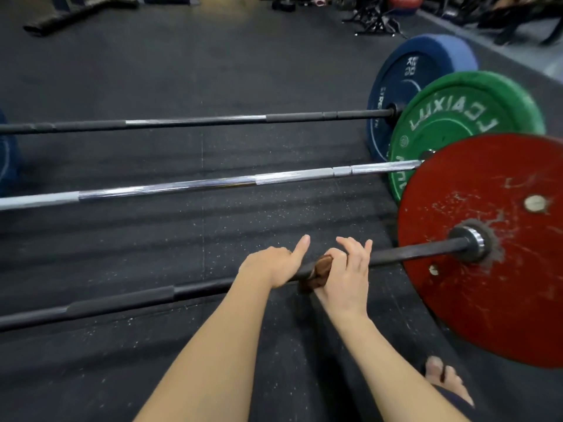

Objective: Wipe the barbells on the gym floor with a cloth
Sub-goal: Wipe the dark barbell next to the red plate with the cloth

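Three barbells lie side by side on the dark rubber floor. The nearest, a black bar (128, 298), carries a scuffed red plate (487, 284) at its right end. My left hand (274, 263) grips this bar with the thumb sticking up. Right beside it, my right hand (344, 275) holds a brown cloth (318, 271) wrapped around the bar, with the forefingers lifted. The middle bar is chrome (182, 187) with a green plate (457, 123). A dark bar with a shiny middle (195, 120) lies farthest, bearing a blue plate (405, 86).
My bare foot in a sandal (447, 379) stands at the lower right, close under the red plate. Another blue plate (7, 159) shows at the left edge. Racks and gear (374, 16) crowd the back of the room, with a dark mat (79, 13) at the far left.
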Motion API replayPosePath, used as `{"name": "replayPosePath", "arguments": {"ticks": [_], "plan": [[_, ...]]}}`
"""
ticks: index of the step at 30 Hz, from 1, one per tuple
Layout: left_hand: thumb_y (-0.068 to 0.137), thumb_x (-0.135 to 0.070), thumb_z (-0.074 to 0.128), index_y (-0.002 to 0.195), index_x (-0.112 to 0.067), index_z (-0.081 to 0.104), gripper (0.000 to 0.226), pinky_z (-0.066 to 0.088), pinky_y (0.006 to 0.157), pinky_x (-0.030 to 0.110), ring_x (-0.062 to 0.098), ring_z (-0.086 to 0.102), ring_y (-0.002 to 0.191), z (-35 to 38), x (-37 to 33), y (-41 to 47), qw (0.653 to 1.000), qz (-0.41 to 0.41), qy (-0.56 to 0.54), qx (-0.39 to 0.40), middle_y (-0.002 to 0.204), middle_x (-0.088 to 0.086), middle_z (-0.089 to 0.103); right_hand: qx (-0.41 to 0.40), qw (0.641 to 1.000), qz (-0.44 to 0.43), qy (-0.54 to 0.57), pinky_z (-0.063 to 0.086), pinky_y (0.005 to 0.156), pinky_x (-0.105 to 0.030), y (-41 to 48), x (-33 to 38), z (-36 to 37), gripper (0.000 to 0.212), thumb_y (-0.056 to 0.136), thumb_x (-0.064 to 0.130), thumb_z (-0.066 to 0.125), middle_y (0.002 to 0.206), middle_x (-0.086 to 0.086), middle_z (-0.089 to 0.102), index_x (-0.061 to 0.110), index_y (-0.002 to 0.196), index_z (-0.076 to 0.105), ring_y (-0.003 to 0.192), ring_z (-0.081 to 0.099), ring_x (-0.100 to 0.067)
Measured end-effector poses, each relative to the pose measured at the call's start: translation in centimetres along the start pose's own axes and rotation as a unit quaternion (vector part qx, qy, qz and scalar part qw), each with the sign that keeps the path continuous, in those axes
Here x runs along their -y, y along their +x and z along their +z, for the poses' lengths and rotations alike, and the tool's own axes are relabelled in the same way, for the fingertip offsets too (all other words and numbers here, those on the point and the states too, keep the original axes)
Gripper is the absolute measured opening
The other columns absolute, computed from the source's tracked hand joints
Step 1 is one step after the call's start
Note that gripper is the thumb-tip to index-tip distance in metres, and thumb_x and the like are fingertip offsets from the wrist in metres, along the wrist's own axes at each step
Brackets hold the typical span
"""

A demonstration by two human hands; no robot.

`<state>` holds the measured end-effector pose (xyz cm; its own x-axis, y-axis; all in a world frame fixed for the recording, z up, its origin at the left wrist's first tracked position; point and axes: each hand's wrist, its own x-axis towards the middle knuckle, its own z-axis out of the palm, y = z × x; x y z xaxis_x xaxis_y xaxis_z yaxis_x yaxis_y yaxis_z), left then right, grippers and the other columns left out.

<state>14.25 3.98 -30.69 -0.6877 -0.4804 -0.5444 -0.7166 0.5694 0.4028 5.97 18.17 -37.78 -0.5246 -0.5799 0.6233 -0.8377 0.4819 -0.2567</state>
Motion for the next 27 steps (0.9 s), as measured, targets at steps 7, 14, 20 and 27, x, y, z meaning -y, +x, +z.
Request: {"name": "replayPosePath", "arguments": {"ticks": [7,14,20,27], "plan": [[0.079,-0.093,-0.004,0.133,-0.019,0.061,0.112,0.053,0.078,0.033,0.030,0.072,0.077,-0.6,-0.1,0.3,0.995,-0.051,-0.044,0.077,0.094,0.006,0.064,-0.038,0.997,-0.056,0.035,0.014,0.124,-0.059,-0.4,1.8,1.4,0.042,0.081,0.021,0.076,0.131,-0.015,0.041,0.006,0.109,0.049,0.126,0.046,-0.041],[0.081,-0.088,-0.009,0.138,-0.025,0.058,0.109,0.051,0.089,0.035,0.025,0.076,0.088,-0.6,-0.2,0.0,0.995,-0.056,-0.029,0.075,0.096,0.003,0.073,-0.035,0.991,-0.127,-0.024,0.016,0.123,-0.059,0.6,-3.8,-0.2,0.056,0.064,0.012,0.090,0.129,-0.017,0.043,0.007,0.107,0.054,0.125,0.046,-0.041],[0.083,-0.087,-0.008,0.154,-0.030,0.044,0.105,0.039,0.090,0.038,0.023,0.068,0.099,-0.4,-0.3,0.1,0.994,-0.064,-0.030,0.082,0.108,0.003,0.069,0.008,0.993,0.059,-0.100,0.005,0.126,-0.055,1.5,-11.7,-4.7,0.070,0.050,0.011,0.098,0.128,-0.021,0.041,-0.001,0.106,0.058,0.125,0.041,-0.046],[0.077,-0.091,-0.010,0.149,-0.024,0.049,0.115,0.042,0.107,0.044,0.027,0.068,0.108,-0.3,-0.1,0.4,0.996,-0.050,-0.019,0.076,0.122,0.005,0.070,-0.016,0.996,0.080,-0.049,0.005,0.128,-0.044,0.7,-7.5,-2.2,0.064,0.053,0.004,0.093,0.133,-0.019,0.038,-0.007,0.105,0.057,0.127,0.040,-0.048]]}}
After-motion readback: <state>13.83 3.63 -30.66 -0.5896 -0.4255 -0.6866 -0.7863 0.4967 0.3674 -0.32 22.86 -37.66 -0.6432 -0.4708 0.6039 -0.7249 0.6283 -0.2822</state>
